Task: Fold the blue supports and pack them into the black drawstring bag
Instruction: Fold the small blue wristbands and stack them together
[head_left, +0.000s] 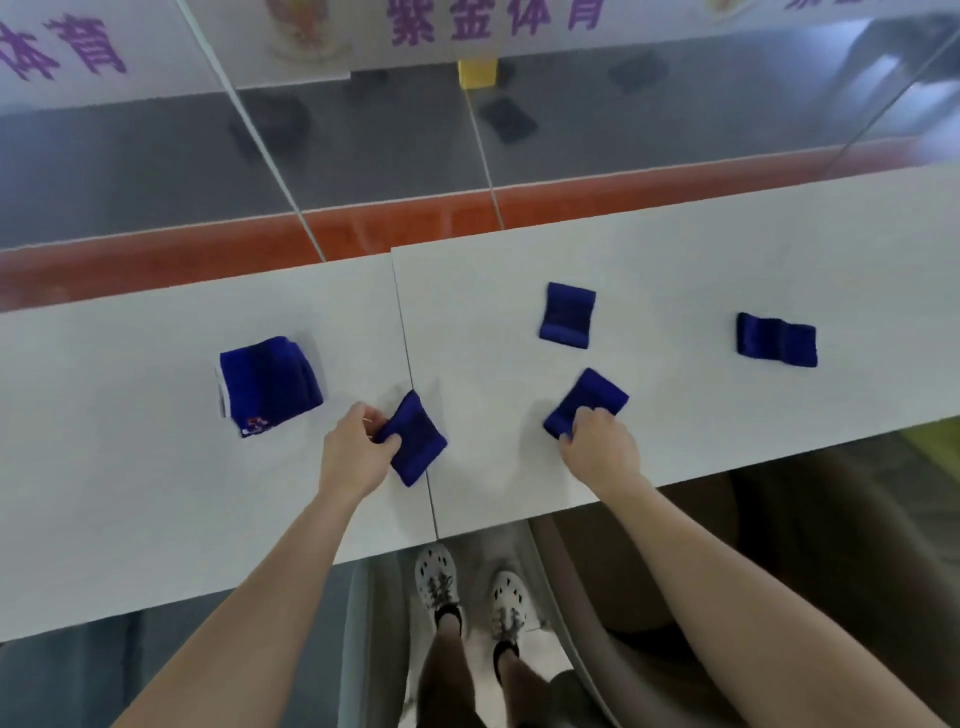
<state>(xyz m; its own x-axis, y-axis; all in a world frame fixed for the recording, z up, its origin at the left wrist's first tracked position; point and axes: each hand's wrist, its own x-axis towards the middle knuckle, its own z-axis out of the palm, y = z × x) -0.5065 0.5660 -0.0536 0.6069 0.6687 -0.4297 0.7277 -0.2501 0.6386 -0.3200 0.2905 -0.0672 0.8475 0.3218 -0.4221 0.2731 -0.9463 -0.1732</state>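
Note:
Several blue supports lie on the white table (156, 509). My left hand (358, 452) pinches the left corner of a small blue support (418, 441) lying over the seam between the two tabletops. My right hand (597, 447) grips the near end of another small blue support (589, 400). A larger blue support (267, 382) with a white edge and a logo rests to the left. Two more small blue supports (567, 314) (776, 340) lie further back and to the right. No black drawstring bag is in view.
The table's near edge runs diagonally; below it I see my shoes (467, 592) on the floor. Behind the table an orange strip (363, 228) meets a glass partition (260, 130) with purple lettering and a yellow block (477, 73).

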